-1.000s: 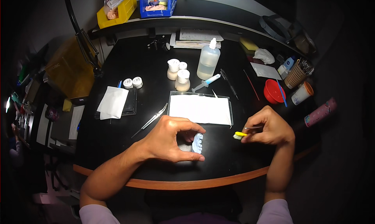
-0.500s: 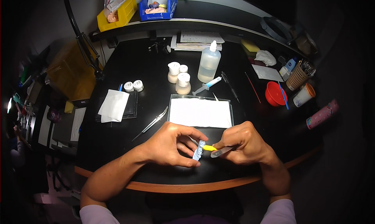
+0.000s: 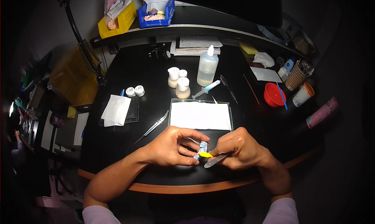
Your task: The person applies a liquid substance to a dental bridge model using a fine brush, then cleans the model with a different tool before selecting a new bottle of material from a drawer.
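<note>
Between the thumb and fingers of my left hand (image 3: 170, 149) sits a small light-blue dental model (image 3: 203, 146) with a row of teeth. My right hand (image 3: 241, 149) is closed around a tool with a yellow tip (image 3: 206, 155), which lies across the lower part of the model in this view; whether it touches cannot be told. A rounded metal blade (image 3: 213, 162) also sticks out from the right fist, below the yellow tip. The handles are hidden inside that fist. Both hands are above the near edge of the black table (image 3: 172, 176).
Beyond my hands lies a white sheet on a tray (image 3: 200, 115). Tweezers (image 3: 153, 126) rest to its left. Jars (image 3: 183, 88), a syringe (image 3: 207, 89) and a clear bottle (image 3: 207, 70) are behind. On the right are a red bowl (image 3: 272, 95) and a pink cylinder (image 3: 322, 112).
The yellow tip and metal blade have moved slightly left and down, with the yellow tip now overlapping the model. The model has turned in my left hand. The whole view has shifted a little.
</note>
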Motion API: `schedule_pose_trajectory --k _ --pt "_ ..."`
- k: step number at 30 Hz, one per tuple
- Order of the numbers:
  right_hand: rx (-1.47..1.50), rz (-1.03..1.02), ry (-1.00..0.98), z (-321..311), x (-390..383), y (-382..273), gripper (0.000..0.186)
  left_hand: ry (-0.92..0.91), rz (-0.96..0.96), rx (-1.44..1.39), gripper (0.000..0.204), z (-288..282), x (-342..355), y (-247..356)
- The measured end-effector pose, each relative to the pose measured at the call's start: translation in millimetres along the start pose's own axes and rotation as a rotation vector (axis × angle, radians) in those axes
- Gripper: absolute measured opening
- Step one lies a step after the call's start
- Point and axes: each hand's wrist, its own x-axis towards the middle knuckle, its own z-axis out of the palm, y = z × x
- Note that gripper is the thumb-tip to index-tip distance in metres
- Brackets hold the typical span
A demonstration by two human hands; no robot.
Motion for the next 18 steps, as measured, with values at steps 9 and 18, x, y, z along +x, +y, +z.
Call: schedule_pose_trajectory --k 9,18 --pt "0.0 0.032 0.041 -3.2 -2.7 -2.4 0.014 0.073 0.043 -0.057 0.06 3.5 -0.5 0.5" --pt "-0.113 -0.076 0.295 4.4 1.0 -1.1 0.014 0.123 0.118 -0.015 0.054 4.5 1.5 -1.2"
